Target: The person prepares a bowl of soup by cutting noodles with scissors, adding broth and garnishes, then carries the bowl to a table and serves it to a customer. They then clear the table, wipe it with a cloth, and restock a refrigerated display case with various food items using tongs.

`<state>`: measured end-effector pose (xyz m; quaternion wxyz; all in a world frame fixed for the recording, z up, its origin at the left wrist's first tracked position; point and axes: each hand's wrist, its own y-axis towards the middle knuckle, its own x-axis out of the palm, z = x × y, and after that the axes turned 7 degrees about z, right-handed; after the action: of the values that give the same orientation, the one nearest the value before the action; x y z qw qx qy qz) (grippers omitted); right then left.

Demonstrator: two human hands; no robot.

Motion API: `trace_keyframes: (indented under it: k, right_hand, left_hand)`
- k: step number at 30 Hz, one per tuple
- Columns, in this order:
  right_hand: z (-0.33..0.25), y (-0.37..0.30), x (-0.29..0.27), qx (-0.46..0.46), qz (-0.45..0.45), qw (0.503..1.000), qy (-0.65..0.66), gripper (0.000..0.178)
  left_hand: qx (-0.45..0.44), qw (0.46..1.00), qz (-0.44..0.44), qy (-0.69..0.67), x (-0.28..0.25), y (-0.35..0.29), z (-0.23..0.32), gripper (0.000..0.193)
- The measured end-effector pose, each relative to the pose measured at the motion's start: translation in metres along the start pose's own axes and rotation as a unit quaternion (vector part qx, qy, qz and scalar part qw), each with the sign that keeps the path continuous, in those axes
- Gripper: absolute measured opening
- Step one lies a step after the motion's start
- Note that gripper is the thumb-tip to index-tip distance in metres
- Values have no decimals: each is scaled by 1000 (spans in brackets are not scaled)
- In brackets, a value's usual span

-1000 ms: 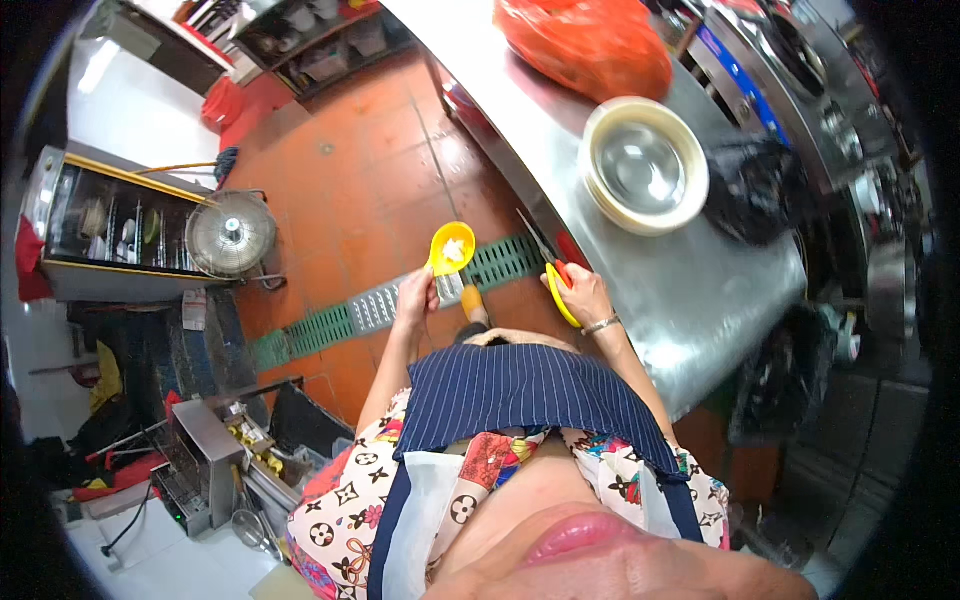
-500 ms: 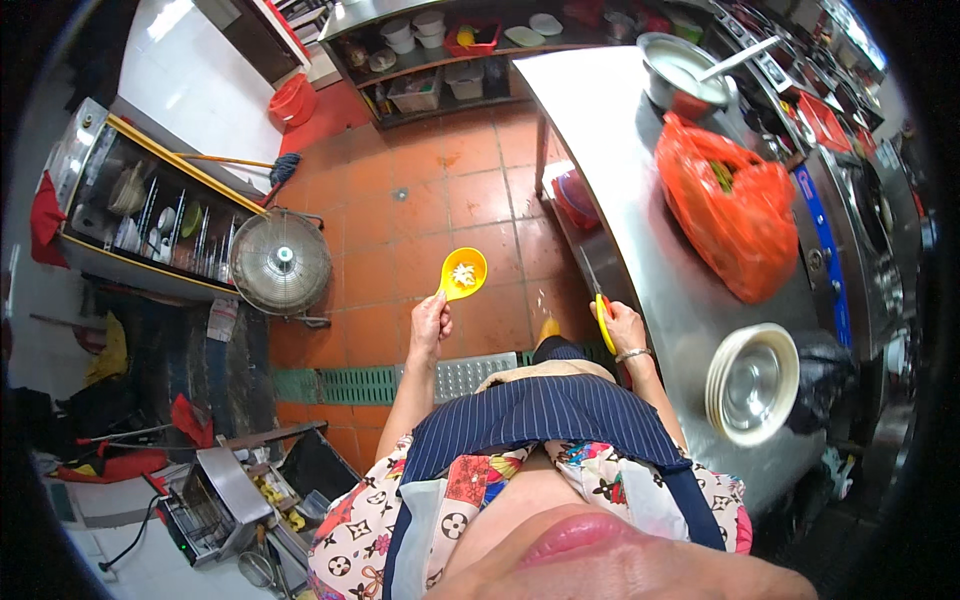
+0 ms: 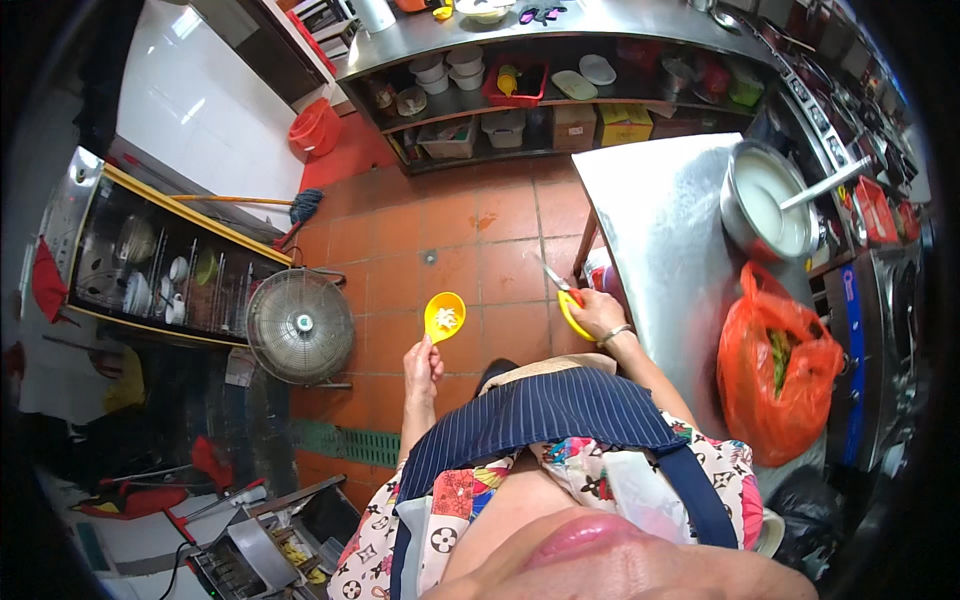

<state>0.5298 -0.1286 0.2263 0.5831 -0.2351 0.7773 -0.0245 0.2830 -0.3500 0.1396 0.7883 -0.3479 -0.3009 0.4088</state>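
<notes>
Scoop [image 3: 445,316], bright yellow with white bits [image 3: 446,319] inside, is gripped in the closed left hand [image 3: 423,368] above orange floor tiles [image 3: 390,300]; the right hand [image 3: 600,314] curls around scissors [image 3: 566,296] beside the steel bench [image 3: 660,200], where I remotely see a pot [image 3: 733,215] and orange bag [image 3: 775,400].

The scoop [image 3: 444,300] is between the fan [image 3: 300,326] and scissors [image 3: 565,297]
</notes>
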Motion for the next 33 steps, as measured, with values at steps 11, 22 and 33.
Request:
trace_keyframes:
  k: [11,22,33]
  right_hand:
    - [-30,99,0,43,-18,999,8,47]
    - [-29,178,-29,166,94,982,12,42]
    - [-76,331,-71,-29,52,998,-7,41]
  left_hand:
    - [18,999,-10,44,46,95,93,32]
    - [133,980,-138,60,154,210,280,32]
    - [118,983,-136,41,245,226,335,30]
